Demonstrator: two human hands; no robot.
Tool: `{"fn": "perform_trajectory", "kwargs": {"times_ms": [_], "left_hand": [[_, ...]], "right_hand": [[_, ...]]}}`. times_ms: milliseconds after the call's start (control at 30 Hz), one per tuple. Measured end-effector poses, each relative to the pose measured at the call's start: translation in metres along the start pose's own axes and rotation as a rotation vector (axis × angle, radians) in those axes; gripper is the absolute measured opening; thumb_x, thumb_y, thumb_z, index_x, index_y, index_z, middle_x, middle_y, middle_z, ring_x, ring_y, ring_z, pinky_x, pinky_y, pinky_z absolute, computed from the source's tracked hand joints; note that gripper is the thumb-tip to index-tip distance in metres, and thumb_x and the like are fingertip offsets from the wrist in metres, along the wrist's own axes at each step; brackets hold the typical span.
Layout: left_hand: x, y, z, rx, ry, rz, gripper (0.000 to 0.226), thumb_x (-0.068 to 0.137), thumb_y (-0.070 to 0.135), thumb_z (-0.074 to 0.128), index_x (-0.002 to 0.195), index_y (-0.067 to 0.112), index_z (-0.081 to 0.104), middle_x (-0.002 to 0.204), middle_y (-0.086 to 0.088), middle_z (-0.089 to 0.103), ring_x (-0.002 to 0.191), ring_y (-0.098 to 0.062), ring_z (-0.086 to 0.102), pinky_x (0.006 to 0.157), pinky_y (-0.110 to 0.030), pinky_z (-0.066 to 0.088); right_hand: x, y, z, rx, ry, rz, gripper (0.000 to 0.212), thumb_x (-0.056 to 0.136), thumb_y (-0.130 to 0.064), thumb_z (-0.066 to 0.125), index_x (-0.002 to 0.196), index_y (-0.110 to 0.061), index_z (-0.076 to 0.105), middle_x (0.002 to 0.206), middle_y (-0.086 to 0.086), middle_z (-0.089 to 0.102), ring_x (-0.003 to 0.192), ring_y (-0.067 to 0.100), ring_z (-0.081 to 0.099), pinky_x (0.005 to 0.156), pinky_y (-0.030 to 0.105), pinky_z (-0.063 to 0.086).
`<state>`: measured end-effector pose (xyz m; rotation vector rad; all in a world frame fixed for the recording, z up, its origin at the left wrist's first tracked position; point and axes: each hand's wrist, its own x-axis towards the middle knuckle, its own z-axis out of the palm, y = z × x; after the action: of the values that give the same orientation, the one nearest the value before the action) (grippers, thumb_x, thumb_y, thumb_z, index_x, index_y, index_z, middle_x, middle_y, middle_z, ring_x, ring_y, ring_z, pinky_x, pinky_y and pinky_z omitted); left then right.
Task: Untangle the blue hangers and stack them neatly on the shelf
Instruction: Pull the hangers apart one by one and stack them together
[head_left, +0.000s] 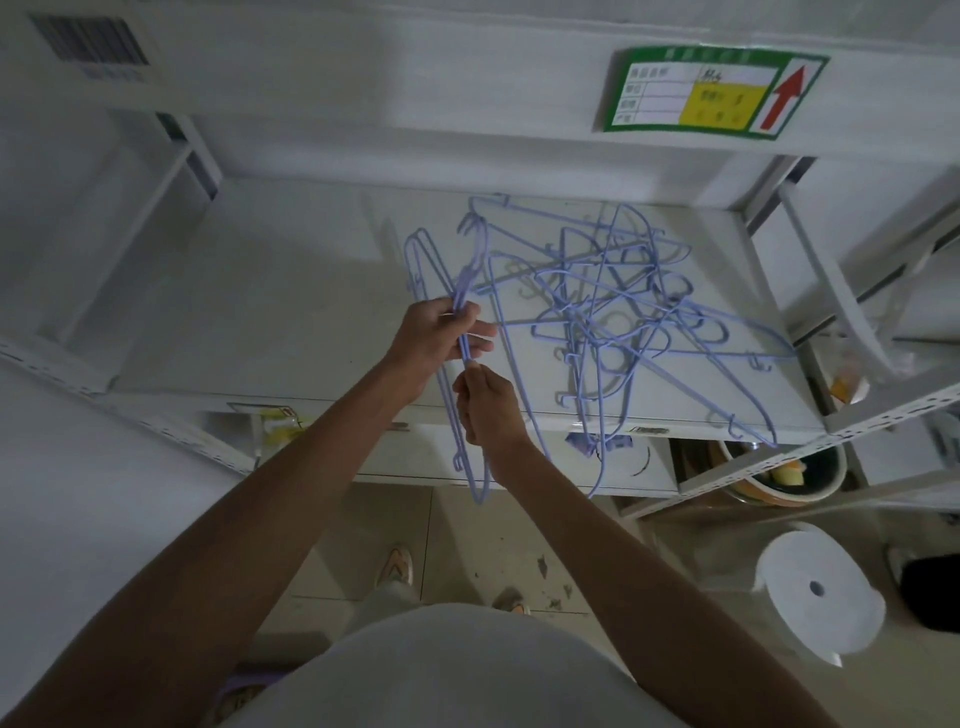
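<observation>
A tangle of thin blue wire hangers (618, 312) lies spread over the right half of the white shelf board (291, 312), some ends poking past its front edge. My left hand (436, 332) is closed around a small bunch of hangers (470, 415) held together upright; their hooks point up and their lower ends hang below the shelf's front edge. My right hand (485, 405) pinches the same bunch just below my left hand. One hanger in the bunch still reaches toward the tangle.
White metal shelving frames stand left and right. A green label (711, 93) with a red arrow sits on the shelf beam above. Below right are a bowl (779, 478) on a lower shelf and a white stool (815, 587) on the tiled floor.
</observation>
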<state>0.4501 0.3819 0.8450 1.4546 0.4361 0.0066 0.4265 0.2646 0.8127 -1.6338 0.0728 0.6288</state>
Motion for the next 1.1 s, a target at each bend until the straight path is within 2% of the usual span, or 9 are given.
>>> {"fn": "perform_trajectory", "kwargs": {"times_ms": [200, 333, 467, 533, 633, 733, 800, 933, 1100], "left_hand": [[0.005, -0.004, -0.029, 0.055, 0.050, 0.005, 0.031, 0.104, 0.015, 0.047, 0.111, -0.010, 0.064, 0.098, -0.022, 0.076, 0.084, -0.031, 0.077, 0.075, -0.034, 0.063], [0.002, -0.007, -0.042, 0.093, -0.029, 0.061, 0.028, 0.104, 0.012, 0.048, 0.107, -0.010, 0.065, 0.096, -0.021, 0.076, 0.083, -0.033, 0.077, 0.074, -0.036, 0.063], [0.008, -0.010, -0.036, 0.092, -0.164, 0.067, 0.024, 0.105, 0.010, 0.047, 0.107, -0.008, 0.062, 0.099, -0.028, 0.072, 0.078, -0.032, 0.076, 0.078, -0.041, 0.063], [0.011, -0.009, -0.027, 0.113, -0.198, 0.069, 0.023, 0.105, 0.009, 0.046, 0.107, -0.007, 0.062, 0.102, -0.033, 0.069, 0.075, -0.032, 0.074, 0.080, -0.044, 0.061], [0.015, -0.009, -0.016, 0.144, -0.207, 0.063, 0.024, 0.106, 0.009, 0.044, 0.109, -0.009, 0.061, 0.103, -0.032, 0.069, 0.068, -0.024, 0.074, 0.078, -0.042, 0.061], [0.018, -0.011, -0.001, 0.160, -0.224, 0.056, 0.027, 0.106, 0.010, 0.045, 0.111, -0.011, 0.060, 0.102, -0.031, 0.069, 0.063, -0.018, 0.073, 0.068, -0.032, 0.061], [0.019, -0.014, 0.011, 0.159, -0.237, 0.045, 0.028, 0.105, 0.009, 0.046, 0.114, -0.014, 0.059, 0.099, -0.031, 0.069, 0.060, -0.016, 0.073, 0.063, -0.028, 0.061], [0.020, -0.022, 0.031, 0.187, -0.257, 0.041, 0.026, 0.105, 0.009, 0.046, 0.113, -0.013, 0.060, 0.098, -0.030, 0.070, 0.061, -0.014, 0.073, 0.060, -0.024, 0.059], [0.018, -0.032, 0.051, 0.200, -0.221, 0.041, 0.022, 0.104, 0.009, 0.048, 0.107, -0.006, 0.064, 0.094, -0.027, 0.073, 0.066, -0.019, 0.075, 0.061, -0.025, 0.059]], "right_hand": [[0.007, -0.005, 0.020, 0.009, -0.096, 0.041, 0.036, 0.109, -0.030, 0.037, 0.086, -0.014, 0.060, 0.059, -0.001, 0.046, 0.047, 0.012, 0.037, 0.044, 0.023, 0.028], [0.006, -0.001, 0.012, -0.058, -0.169, 0.067, 0.040, 0.108, -0.042, 0.042, 0.096, -0.012, 0.064, 0.070, 0.004, 0.066, 0.058, 0.017, 0.061, 0.055, 0.026, 0.051], [0.021, 0.007, -0.046, 0.099, -0.037, 0.142, 0.025, 0.108, -0.024, 0.045, 0.092, -0.011, 0.060, 0.071, 0.007, 0.063, 0.048, 0.016, 0.062, 0.047, 0.020, 0.045], [0.028, 0.009, -0.088, 0.132, 0.137, 0.150, 0.019, 0.105, -0.013, 0.046, 0.092, -0.009, 0.058, 0.071, 0.011, 0.059, 0.045, 0.019, 0.056, 0.043, 0.018, 0.039], [0.036, 0.011, -0.141, -0.096, 0.420, 0.108, 0.011, 0.100, -0.009, 0.053, 0.096, -0.007, 0.063, 0.080, 0.019, 0.064, 0.055, 0.024, 0.058, 0.048, 0.024, 0.043], [0.042, 0.011, -0.180, -0.438, 0.567, 0.097, 0.020, 0.096, -0.010, 0.052, 0.108, -0.011, 0.068, 0.103, 0.021, 0.073, 0.086, 0.035, 0.070, 0.074, 0.040, 0.057], [0.044, 0.008, -0.199, -0.626, 0.619, 0.080, 0.027, 0.095, -0.011, 0.049, 0.115, -0.018, 0.066, 0.114, 0.015, 0.071, 0.102, 0.036, 0.067, 0.082, 0.037, 0.054], [0.053, 0.006, -0.219, -0.814, 0.610, 0.070, 0.026, 0.099, -0.019, 0.049, 0.120, -0.019, 0.064, 0.125, 0.012, 0.065, 0.112, 0.036, 0.062, 0.089, 0.039, 0.050], [0.066, 0.017, -0.213, -0.873, 0.468, 0.058, 0.043, 0.099, -0.049, 0.046, 0.115, -0.015, 0.066, 0.114, 0.018, 0.070, 0.105, 0.039, 0.066, 0.086, 0.041, 0.051]]}}
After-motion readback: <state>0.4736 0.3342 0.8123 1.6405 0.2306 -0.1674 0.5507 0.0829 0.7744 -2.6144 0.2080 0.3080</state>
